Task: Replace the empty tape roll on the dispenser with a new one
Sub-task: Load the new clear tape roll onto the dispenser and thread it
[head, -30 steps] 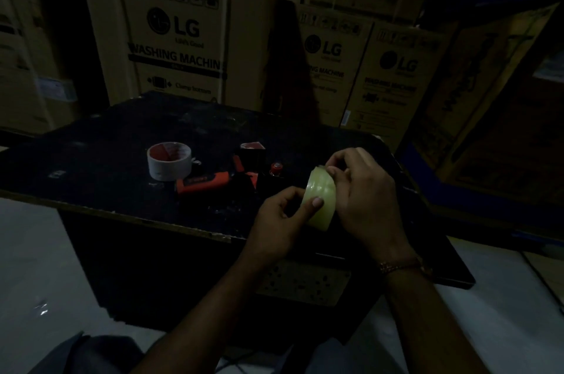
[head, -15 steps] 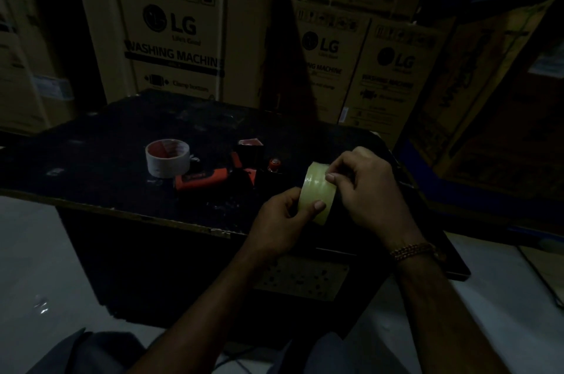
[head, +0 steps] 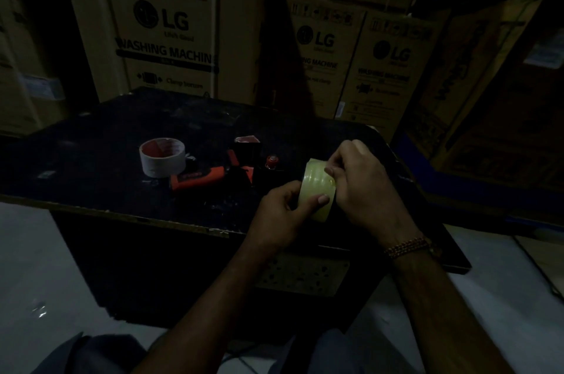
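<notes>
A pale yellow tape roll (head: 316, 187) is held upright over the near right part of the dark table (head: 100, 144). My left hand (head: 282, 215) grips it from the left, thumb across its face. My right hand (head: 363, 187) clasps it from the right, fingertips pinching at the roll's upper outer surface. The orange and black tape dispenser (head: 213, 176) lies on the table left of my hands. A white cardboard core with a red inside (head: 162, 157) stands beside the dispenser's left end.
Tall cardboard appliance boxes (head: 171, 34) stand close behind the table. More boxes (head: 488, 99) lean at the right. The table's front edge (head: 122, 215) runs below the dispenser, with pale floor (head: 36, 266) beneath. The light is dim.
The roll and both hands have stayed nearly in place. My right fingertips have shifted slightly down the roll's outer surface.
</notes>
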The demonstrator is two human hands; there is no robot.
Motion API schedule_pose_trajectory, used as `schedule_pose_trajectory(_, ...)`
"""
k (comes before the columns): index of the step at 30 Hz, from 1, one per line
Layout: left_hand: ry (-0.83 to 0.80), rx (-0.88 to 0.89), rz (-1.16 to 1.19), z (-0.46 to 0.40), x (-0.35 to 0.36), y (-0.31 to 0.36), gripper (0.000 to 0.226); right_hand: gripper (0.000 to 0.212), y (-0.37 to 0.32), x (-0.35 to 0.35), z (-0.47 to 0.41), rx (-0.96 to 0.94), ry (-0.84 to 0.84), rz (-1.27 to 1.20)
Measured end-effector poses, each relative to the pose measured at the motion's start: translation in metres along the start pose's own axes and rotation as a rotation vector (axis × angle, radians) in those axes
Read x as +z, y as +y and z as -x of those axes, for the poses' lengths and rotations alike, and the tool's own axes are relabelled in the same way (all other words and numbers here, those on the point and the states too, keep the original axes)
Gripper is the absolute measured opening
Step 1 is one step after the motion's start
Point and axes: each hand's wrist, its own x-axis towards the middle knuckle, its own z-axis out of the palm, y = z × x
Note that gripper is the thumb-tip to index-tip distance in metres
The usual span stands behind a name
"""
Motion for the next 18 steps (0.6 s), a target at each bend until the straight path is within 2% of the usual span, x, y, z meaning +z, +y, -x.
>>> schedule_pose_trajectory(2,-0.004,-0.004,0.001,-0.0008,-0.0001,0.0007,0.039,0.010,0.0008,-0.0025,-0.0009,0.003,-0.011,-0.040)
schedule_pose_trajectory(6,-0.009,-0.013,0.024,-0.0013,-0.0006,0.0029,0.052,0.007,0.0017,-0.0042,-0.0015,0.000,-0.021,-0.077)
schedule_pose_trajectory(10,-0.013,-0.025,0.024,-0.0021,0.0003,0.0033,0.035,0.008,0.0041,-0.0050,-0.0014,0.002,-0.028,-0.097)
schedule_pose_trajectory(13,-0.005,-0.019,0.014,-0.0022,0.0016,0.0048,0.032,0.009,0.0060,-0.0068,-0.0009,0.015,-0.041,-0.105)
schedule_pose_trajectory(18,-0.006,-0.004,0.046,-0.0010,0.0031,0.0047,0.047,0.009,0.0055,-0.0078,0.0002,-0.011,0.010,-0.099)
